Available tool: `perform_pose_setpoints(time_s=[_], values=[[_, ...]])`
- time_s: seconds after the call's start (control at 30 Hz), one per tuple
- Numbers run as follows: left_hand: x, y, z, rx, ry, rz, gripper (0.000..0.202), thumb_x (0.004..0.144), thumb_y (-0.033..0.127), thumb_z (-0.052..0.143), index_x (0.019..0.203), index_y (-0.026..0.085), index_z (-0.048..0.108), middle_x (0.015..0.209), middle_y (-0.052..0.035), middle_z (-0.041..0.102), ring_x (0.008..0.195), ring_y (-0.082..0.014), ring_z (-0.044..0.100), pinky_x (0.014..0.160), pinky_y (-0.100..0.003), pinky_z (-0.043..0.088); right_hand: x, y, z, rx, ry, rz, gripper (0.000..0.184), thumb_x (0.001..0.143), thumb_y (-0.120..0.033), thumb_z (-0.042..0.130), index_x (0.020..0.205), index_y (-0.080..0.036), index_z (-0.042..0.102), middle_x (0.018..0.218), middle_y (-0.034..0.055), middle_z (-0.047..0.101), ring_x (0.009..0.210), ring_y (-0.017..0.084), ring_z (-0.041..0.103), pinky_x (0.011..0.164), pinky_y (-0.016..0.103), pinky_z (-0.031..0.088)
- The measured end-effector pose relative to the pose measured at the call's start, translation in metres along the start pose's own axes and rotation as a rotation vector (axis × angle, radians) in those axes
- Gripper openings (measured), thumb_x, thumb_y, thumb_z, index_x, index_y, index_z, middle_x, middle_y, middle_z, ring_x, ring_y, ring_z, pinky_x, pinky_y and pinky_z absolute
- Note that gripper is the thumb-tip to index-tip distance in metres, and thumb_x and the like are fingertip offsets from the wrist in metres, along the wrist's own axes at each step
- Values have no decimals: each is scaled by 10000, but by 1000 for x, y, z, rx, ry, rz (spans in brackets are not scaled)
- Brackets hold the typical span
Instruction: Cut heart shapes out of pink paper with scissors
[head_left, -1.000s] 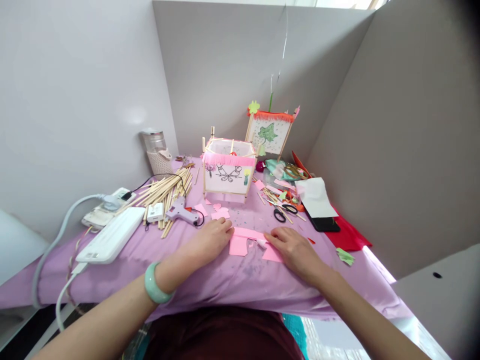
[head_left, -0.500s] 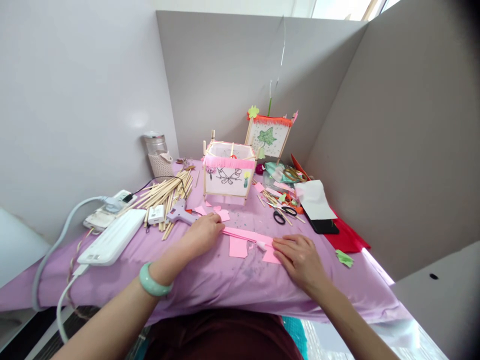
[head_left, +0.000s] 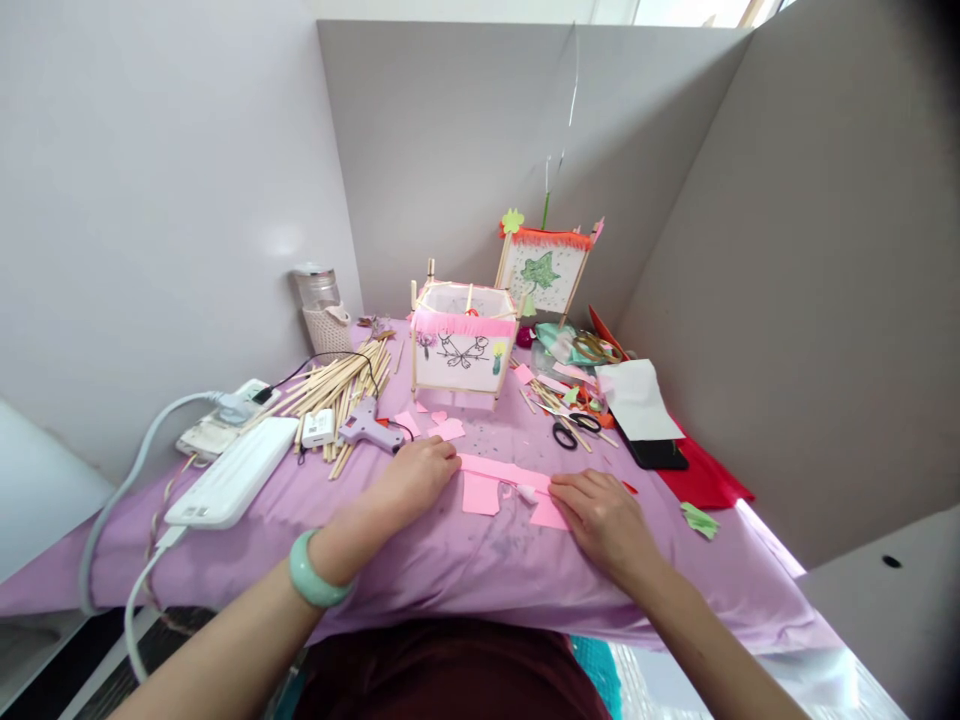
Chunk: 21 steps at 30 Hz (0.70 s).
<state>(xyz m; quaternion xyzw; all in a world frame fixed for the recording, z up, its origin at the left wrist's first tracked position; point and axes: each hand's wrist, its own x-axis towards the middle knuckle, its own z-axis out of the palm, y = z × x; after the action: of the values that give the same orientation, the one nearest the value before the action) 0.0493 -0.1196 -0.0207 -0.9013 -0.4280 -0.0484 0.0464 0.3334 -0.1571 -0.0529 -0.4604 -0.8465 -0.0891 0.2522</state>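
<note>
A long pink paper strip [head_left: 508,472] lies across the purple cloth in front of me. My left hand [head_left: 418,482] has its fingers closed on the strip's left end. At the right end, my right hand [head_left: 600,515] holds the paper between thumb and bent fingers; the fingertips are partly hidden. Just below the strip are a square pink paper piece [head_left: 480,494], another pink scrap [head_left: 550,514] and a small whitish twisted bit [head_left: 527,493]. Behind it stands a paper lantern [head_left: 459,360] framed with sticks, with birds drawn on its front and a pink fringe.
Left are a lilac glue gun [head_left: 369,428], wooden sticks [head_left: 330,385], a white power bank [head_left: 232,473] with cables and a glass bottle [head_left: 319,290]. Scissors [head_left: 574,428], a black phone [head_left: 652,453] and red paper [head_left: 701,470] lie right. A second lantern [head_left: 546,272] hangs behind.
The strip's surface looks flatter, and the fold line along it shows less. Both hands stay at its ends. The whole view has shifted slightly.
</note>
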Motion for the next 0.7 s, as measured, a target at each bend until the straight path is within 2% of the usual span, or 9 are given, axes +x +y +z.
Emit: perform_pose_setpoints(time_s=[0.1,0.23,0.33,0.43,0.57,0.63,0.7], values=[[-4,6,-1,40,-28,-12,239,857,100,444,972,130,652,961,-120,640,926,-251,569,776,-368,460,2,2,-5,109,-62,74,193,916,-220,522,912,-205,714,982,51,725,873,200,604,786,319,439],[4,9,-6,46,0,-59,214,885,148,421,882,134,635,901,-114,639,869,-253,584,723,-364,462,11,9,-11,181,-133,191,147,874,-268,589,957,-201,691,1010,60,696,955,216,594,852,347,464],[12,11,-7,66,21,-96,221,885,140,402,888,126,622,885,-118,632,847,-251,591,703,-354,457,13,13,-16,189,-194,208,315,863,-332,596,1142,-190,629,1127,95,648,1053,243,568,919,403,457],[14,10,-6,67,18,-116,224,861,103,407,895,124,628,871,-121,636,850,-246,594,720,-351,451,10,20,-23,324,-265,210,447,879,-360,558,1304,-226,527,1289,105,564,1195,253,503,1015,438,400],[11,3,-9,-90,94,-165,244,870,137,405,874,142,649,867,-118,652,819,-225,594,716,-334,437,1,32,-33,783,-271,357,634,862,-404,581,1443,-317,343,1478,85,387,1300,266,427,1047,448,376],[10,-1,-13,-280,145,-190,251,877,187,412,848,155,659,839,-92,662,785,-202,591,696,-306,419,-1,36,-36,1099,-166,448,647,863,-456,569,1450,-334,327,1472,88,404,1284,271,453,1020,444,401],[8,-4,-18,-517,136,-188,241,860,222,435,818,160,664,775,-52,657,734,-172,577,669,-272,402,-1,38,-36,1358,-18,487,640,843,-497,581,1426,-335,373,1437,92,450,1257,281,483,981,444,426]])
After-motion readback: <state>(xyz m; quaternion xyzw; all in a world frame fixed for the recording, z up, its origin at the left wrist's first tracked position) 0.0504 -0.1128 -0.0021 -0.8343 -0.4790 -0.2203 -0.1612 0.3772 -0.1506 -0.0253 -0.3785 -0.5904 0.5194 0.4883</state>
